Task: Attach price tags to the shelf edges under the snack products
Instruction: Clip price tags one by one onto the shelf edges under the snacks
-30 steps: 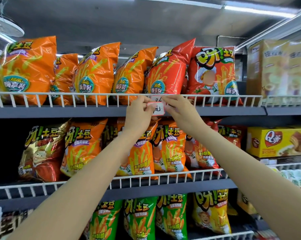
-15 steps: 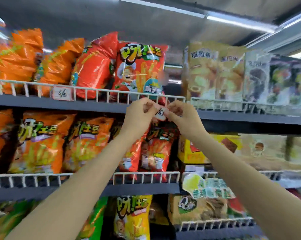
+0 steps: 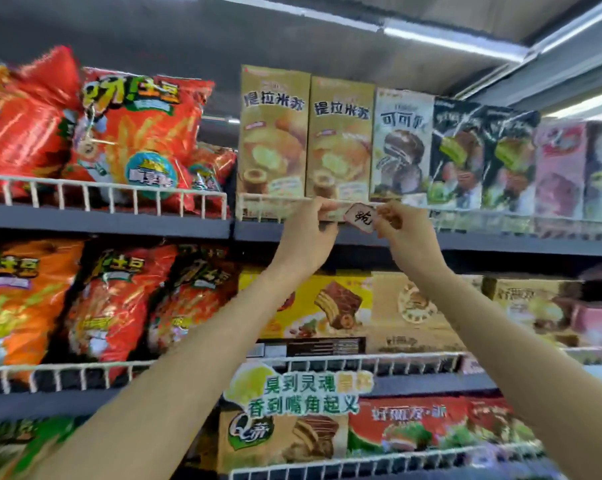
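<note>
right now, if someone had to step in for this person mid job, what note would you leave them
Left hand: up at the white wire rail of the top shelf, fingers curled at the left edge of the tag; its grip is not clear.
Right hand: pinches the small white handwritten price tag by its right edge.
Tag: held in front of the dark grey shelf edge, below the tan tiramisu boxes.
Done: tag brought to this spot.
Left: fix it to the edge; no tag visible elsewhere here.
</note>
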### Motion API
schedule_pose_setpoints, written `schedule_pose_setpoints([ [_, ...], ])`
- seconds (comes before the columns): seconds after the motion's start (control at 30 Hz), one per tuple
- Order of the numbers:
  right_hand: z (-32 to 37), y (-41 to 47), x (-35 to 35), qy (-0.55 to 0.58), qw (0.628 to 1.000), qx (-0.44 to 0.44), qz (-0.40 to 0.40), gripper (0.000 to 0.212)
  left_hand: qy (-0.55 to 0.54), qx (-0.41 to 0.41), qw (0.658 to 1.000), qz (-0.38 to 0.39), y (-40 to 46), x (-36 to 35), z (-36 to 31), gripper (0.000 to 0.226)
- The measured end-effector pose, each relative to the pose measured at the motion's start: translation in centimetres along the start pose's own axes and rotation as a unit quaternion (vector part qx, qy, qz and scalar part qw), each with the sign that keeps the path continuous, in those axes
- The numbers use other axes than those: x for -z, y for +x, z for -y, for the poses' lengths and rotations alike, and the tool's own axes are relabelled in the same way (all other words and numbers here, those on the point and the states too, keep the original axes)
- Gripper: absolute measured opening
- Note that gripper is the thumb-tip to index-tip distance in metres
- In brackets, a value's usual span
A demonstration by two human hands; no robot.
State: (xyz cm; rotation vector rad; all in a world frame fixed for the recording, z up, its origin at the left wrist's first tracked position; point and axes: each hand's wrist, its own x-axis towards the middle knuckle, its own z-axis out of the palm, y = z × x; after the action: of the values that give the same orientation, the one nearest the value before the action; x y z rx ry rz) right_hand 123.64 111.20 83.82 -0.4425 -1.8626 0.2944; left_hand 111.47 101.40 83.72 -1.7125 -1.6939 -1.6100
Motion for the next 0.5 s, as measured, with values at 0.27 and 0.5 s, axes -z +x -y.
schedule_pose_setpoints([
  [0.27,-8.3,1.3,7.2,-0.047,0.997,-0.017,-0.066,0.023,0.048,-0.006,0.998,0.037,2.1,-9.6,-3.8,0.036],
  [0.5,-18.0,3.3,14.0,-0.072,0.997,0.019,-0.035,0.021,0.051,0.025,0.998,0.011,3.9,-20.7,-7.8,0.036],
])
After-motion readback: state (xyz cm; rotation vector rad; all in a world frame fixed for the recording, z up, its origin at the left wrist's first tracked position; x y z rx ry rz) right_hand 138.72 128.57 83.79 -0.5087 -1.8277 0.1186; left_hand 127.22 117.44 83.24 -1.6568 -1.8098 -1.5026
